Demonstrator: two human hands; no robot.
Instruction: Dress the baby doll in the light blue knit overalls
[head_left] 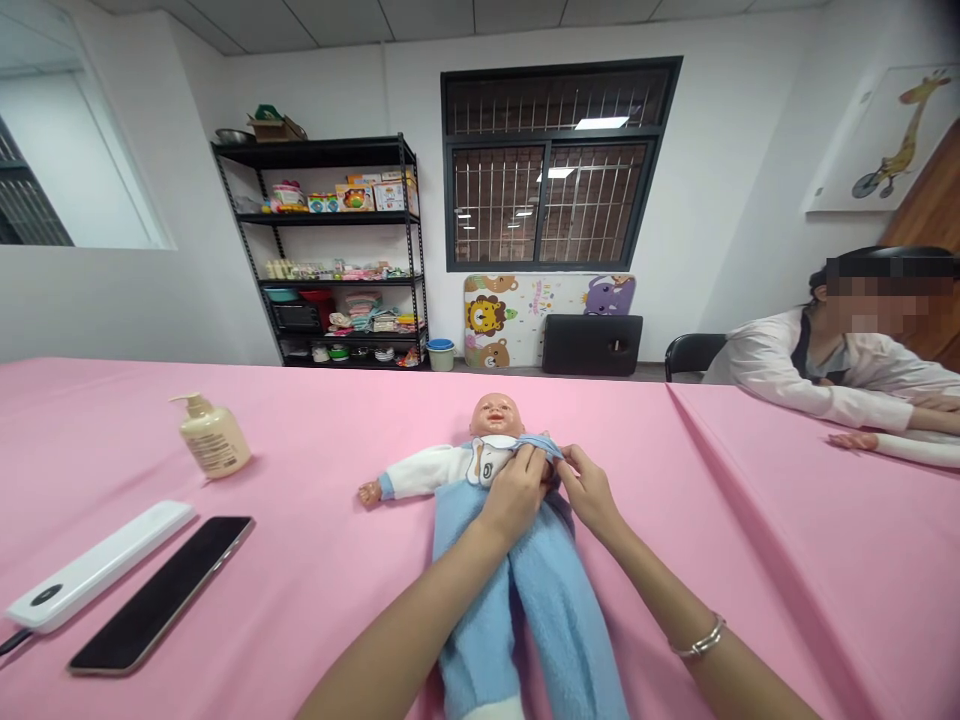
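Baby doll [496,415] lies face up on the pink-covered bench [300,600], about midway between left and right edges; head toward the far edge, legs toward the near edge; white long-sleeved top [427,470] with blue cuff, its one fully visible arm stretched toward the bench's left edge; light-blue fleece trousers [574,590] on the legs.

Left hand [516,492] on the doll's chest, fingers bent; its grip looks nearly closed, fingertips partly hidden, so cannot tell what it has hold of; right hand [590,492] just beside it, at the doll's far shoulder; its grip is closed, thumb and fingers pinching the bunched light-blue cloth [541,443]; silver bracelet [701,640] on the right forearm.

Toward the bench's left edge: cream pump bottle [214,437], upright, nearer the far edge; smartphone [161,597], dark screen up, by the near left corner; slim white device [105,565] just beside it, dark cable at one end.

At the bench's right edge: seated person [795,370] in a white top, forearms on the bench; small doll-like hand [855,440] in a white sleeve nearby.

Behind the far edge: black shelf unit [322,150]; barred window [547,170].
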